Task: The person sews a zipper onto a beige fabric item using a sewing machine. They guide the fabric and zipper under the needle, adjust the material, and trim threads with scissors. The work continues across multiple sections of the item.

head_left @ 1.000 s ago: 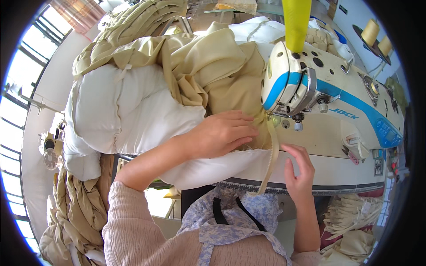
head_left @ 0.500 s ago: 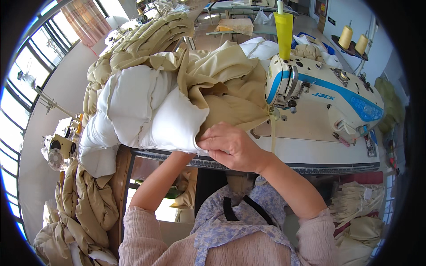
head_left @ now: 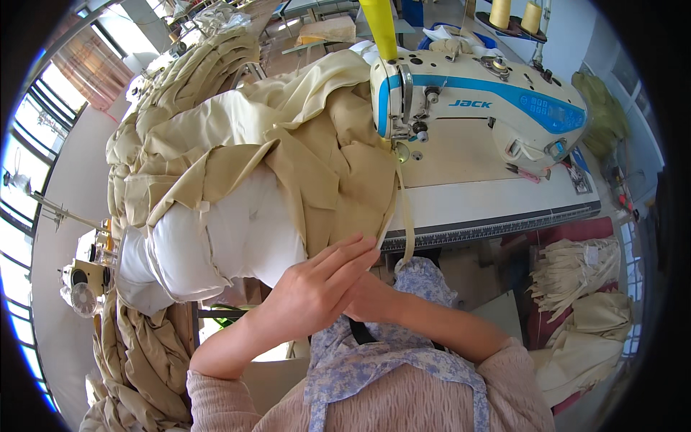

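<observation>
A large puffy garment piece (head_left: pixel 338 180), beige outside with white padding, lies over the table's left part, its right side by the sewing machine's needle. At its near edge my left hand (head_left: pixel 313 291) is closed, fingers long and pressed together on the beige cloth; its thumb is hidden. My right hand (head_left: pixel 371 297) crosses beneath the left, close to the same edge, its fingers hidden. White padding (head_left: pixel 245 223) bulges out left of my hands. A narrow beige strip (head_left: pixel 406 216) hangs from the needle area over the table edge.
The white and blue sewing machine (head_left: pixel 475 101) stands right of the cloth, a yellow holder (head_left: pixel 379 29) on top. Pink-handled snips (head_left: pixel 529 173) lie under its arm. Beige padded pieces (head_left: pixel 191 79) are heaped behind left. Thread cones (head_left: pixel 515 16) stand at the back right.
The garment's near edge has come toward me, and beige cloth now covers more of the white padding. My left hand has come out from beneath and lies over my right. The view has shifted right.
</observation>
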### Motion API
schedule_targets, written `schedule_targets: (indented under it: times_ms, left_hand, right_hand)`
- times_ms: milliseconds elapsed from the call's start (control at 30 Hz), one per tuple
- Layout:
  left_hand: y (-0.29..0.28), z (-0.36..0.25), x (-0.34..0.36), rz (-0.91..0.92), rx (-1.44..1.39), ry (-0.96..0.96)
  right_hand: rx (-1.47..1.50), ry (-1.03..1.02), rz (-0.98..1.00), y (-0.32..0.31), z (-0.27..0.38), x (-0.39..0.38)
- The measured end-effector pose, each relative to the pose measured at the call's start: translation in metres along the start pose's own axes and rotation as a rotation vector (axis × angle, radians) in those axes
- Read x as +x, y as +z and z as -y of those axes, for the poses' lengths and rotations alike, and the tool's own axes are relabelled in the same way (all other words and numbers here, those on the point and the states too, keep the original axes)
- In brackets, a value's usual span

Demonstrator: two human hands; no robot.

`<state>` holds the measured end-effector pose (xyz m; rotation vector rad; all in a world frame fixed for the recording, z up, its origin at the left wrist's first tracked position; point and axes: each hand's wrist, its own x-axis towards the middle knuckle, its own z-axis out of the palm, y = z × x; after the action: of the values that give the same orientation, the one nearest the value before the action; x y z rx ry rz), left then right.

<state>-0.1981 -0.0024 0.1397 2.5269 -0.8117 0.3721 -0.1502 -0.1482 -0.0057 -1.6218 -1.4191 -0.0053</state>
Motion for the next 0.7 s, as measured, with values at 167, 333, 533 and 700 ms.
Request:
schedule_targets:
  times_ms: [167,333,533,700]
  left_hand:
    - [0.101,0.107,0.082,0.020,0.510,-0.185]
    - [0.111,0.169,-0.018,-0.142,0.317,-0.587]
    - [0.081,0.128,-0.015,0.020,0.423,-0.716]
    - [0.067,0.085,0.011,-0.096,0.400,-0.348]
  right_hand:
    - [-0.314,-0.252,0.337,-0.010,0.005,-0.021]
    - [-0.209,0.043,0.098,-0.016,-0.004,-0.086]
    - [0.206,0.387,-0.244,-0.003,-0.012,-0.104]
    - [0.816,1.063,-0.421,-0.001,-0.026,-0.110]
